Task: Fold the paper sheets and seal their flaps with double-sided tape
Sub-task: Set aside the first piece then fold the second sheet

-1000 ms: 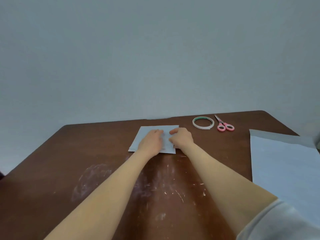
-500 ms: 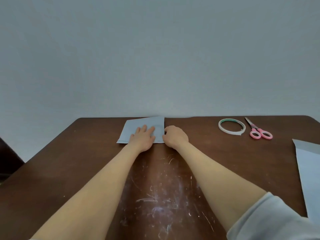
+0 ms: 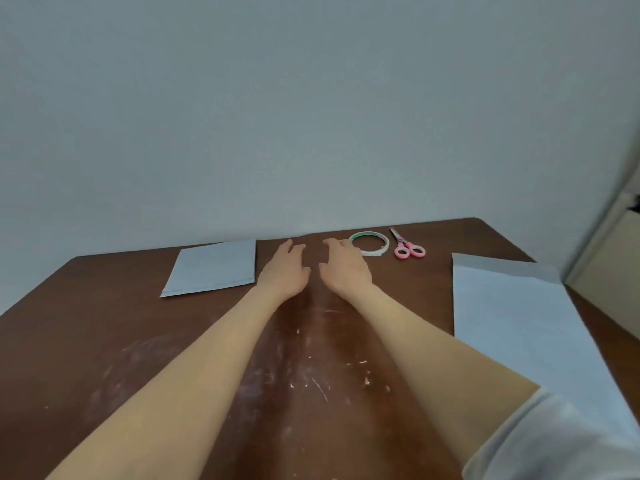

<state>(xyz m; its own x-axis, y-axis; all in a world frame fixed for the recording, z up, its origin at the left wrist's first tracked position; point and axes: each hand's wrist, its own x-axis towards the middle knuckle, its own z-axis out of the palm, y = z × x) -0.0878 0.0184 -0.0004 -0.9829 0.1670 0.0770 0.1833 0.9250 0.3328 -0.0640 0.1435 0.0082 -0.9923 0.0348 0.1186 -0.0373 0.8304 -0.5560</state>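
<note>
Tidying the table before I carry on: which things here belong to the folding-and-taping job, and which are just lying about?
Job: folded pale paper sheet, flat pale paper sheets, white double-sided tape ring.
Lying about: pink-handled scissors, possibly for cutting tape.

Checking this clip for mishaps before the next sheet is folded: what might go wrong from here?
The right hand hovers close beside the tape roll; a careless reach might knock it into the scissors. The unfolded sheets lie near the right edge of the table, so dragging one inward might shift the others. Its white scuffs might mark fresh paper.
</note>
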